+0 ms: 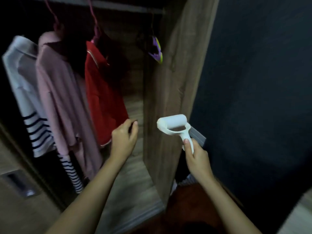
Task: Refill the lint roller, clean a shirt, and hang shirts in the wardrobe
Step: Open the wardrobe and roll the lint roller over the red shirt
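Right hand (195, 155) grips one lint roller (175, 126); left hand (124, 138) loosely curled, empty; three shirts (104, 92) hanging.

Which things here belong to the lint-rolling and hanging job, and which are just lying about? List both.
Job:
white plastic lint roller, in the right hand
red shirt
pink collared shirt
white shirt with navy stripes
wooden wardrobe
left hand

Lying about:
purple and yellow item hanging at the rail's end

Dim room, low light. Wood-grain side panel (170, 85) stands upright mid-frame, same grain on the floor board (135, 179) inside. Dark rail (118, 5) runs across the top. Dark blue wall (256, 81) on the right. Recessed metal handle (20, 184) lower left.
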Tool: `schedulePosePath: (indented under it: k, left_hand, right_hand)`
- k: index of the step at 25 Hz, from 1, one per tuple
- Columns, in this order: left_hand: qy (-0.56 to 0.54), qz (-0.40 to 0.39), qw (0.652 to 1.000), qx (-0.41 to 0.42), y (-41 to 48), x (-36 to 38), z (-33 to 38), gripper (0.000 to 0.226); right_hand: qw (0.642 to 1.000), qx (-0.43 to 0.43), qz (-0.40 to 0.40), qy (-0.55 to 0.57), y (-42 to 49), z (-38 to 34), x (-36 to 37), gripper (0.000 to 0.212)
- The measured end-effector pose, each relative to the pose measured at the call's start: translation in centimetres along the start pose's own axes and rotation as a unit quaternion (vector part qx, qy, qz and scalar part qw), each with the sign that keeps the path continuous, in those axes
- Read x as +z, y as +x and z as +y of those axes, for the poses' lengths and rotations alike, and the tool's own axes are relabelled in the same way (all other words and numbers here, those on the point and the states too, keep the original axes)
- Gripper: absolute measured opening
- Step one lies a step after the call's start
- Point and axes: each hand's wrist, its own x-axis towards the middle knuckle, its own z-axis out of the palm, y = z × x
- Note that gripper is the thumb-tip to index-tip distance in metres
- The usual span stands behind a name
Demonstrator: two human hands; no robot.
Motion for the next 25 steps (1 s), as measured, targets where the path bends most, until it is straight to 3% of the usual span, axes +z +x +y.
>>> schedulePosePath:
  k: [5, 12, 15, 17, 20, 21, 25]
  left_hand:
    - [-0.071, -0.132, 0.989, 0.015, -5.2, 11.5, 7.9, 0.034]
    - [-0.116, -0.315, 0.942, 0.010, -17.9, 29.0, 24.1, 0.044]
    - [-0.108, -0.391, 0.914, 0.013, -24.8, 35.7, 31.0, 0.039]
    - [-0.097, -0.432, 0.897, 0.008, -28.8, 38.9, 34.7, 0.047]
    - [-0.074, -0.474, 0.877, 0.028, -34.4, 42.2, 37.7, 0.048]
    - [-0.065, -0.490, 0.869, 0.019, -36.1, 43.1, 38.7, 0.045]
    - [-0.017, -0.542, 0.840, 0.004, -41.2, 46.4, 40.8, 0.051]
  right_hand:
    - [0.995, 0.077, 0.041, -0.058, -3.4, 8.6, -9.5, 0.026]
    - [0.965, 0.219, 0.095, -0.112, -10.8, 23.8, -27.2, 0.028]
    - [0.947, 0.249, 0.112, -0.169, -14.7, 31.0, -34.7, 0.038]
    - [0.936, 0.271, 0.096, -0.205, -17.3, 35.0, -38.8, 0.045]
    - [0.934, 0.270, 0.052, -0.229, -21.0, 39.2, -43.3, 0.075]
    - [0.930, 0.279, 0.044, -0.233, -22.0, 40.5, -44.7, 0.076]
    - [0.921, 0.301, 0.015, -0.246, -23.9, 45.4, -47.6, 0.044]
